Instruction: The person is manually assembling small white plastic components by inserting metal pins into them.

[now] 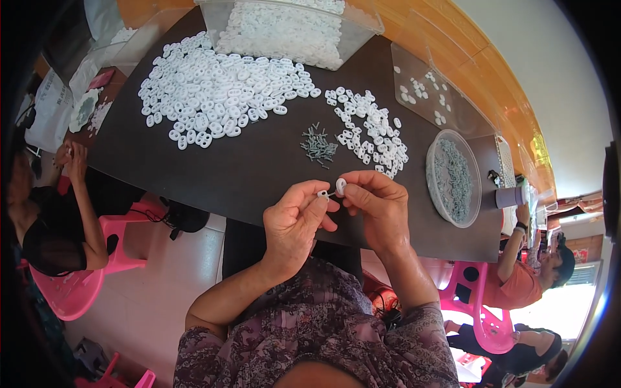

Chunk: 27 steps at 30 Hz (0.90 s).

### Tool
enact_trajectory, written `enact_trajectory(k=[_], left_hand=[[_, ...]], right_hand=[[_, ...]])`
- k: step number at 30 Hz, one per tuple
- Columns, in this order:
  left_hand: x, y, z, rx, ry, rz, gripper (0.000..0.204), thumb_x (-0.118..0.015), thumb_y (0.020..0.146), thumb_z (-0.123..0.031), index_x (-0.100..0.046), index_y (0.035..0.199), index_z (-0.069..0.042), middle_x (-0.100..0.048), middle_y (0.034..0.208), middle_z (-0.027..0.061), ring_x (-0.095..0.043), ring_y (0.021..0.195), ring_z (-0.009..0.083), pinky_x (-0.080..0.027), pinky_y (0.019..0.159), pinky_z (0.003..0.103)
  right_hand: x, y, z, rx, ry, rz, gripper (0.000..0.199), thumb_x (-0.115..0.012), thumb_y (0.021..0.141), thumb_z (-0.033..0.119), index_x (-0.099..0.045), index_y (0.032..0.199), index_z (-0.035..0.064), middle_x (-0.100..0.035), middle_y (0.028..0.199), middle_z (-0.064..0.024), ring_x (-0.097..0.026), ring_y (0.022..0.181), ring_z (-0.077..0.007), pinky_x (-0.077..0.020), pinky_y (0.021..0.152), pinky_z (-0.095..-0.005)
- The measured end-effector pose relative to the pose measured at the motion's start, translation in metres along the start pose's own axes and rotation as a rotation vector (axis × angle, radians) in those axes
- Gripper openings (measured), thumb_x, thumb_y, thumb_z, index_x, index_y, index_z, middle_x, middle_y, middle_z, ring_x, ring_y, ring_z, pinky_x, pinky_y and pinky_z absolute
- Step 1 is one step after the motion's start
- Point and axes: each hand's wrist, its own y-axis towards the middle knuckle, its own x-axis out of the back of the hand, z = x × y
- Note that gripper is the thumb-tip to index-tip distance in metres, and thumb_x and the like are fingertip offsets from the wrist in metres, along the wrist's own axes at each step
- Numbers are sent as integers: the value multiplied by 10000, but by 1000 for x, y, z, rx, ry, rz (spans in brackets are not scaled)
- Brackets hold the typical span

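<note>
A dark table (pixel 259 161) carries white pieces. The left hand (pixel 294 220) pinches a small white part (pixel 323 193), the right hand (pixel 378 207) a white ring (pixel 341 186), fingertips nearly touching; mating them needs fine alignment.

Short sleeves of a purple-brown floral patterned blouse (pixel 323 323) cover the upper arms.

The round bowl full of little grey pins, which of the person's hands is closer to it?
Right. The right hand is just left of the round bowl, with a strip of dark table between them. The left hand is farther left, beyond the right one.
</note>
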Motion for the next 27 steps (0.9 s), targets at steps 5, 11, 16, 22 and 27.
enact_trajectory(k=[5,11,16,22,27], left_hand=[[-1,1,2,-18,6,-30,198,-542,949,-68,-563,1124,20,-677,876,95,-615,640,78,-446,533,180],[-2,1,3,-32,27,-47,186,-539,942,-46,-562,1112,25,-674,859,96,-614,633,83,-482,567,191],[-3,1,2,-45,30,-45,182,-540,939,-39,-564,1108,24,-673,858,94,-613,634,82,-475,554,188],[-2,1,4,-53,36,-52,177,-541,937,-31,-566,1103,24,-671,857,83,-608,632,77,-472,551,186],[-3,1,5,-77,57,-57,185,-542,933,-19,-559,1112,26,-669,853,79,-605,632,74,-481,561,187]], right_hand=[[-2,-1,-2,10,-14,-5,166,-653,832,15,-667,991,-27,-681,860,-75,-602,695,-106,-451,605,-218],[-6,-2,-3,55,-46,-11,165,-662,829,25,-673,987,-19,-687,853,-63,-604,697,-94,-455,610,-210],[-7,-2,-3,55,-58,-23,161,-664,828,28,-675,983,-15,-688,854,-57,-602,696,-87,-454,607,-206],[-12,-4,-2,77,-48,-12,159,-665,834,32,-670,985,-17,-687,855,-54,-599,698,-79,-450,604,-201],[-13,-6,-4,119,-70,11,144,-646,849,2,-656,985,-42,-682,871,-69,-631,753,-105,-500,676,-218]])
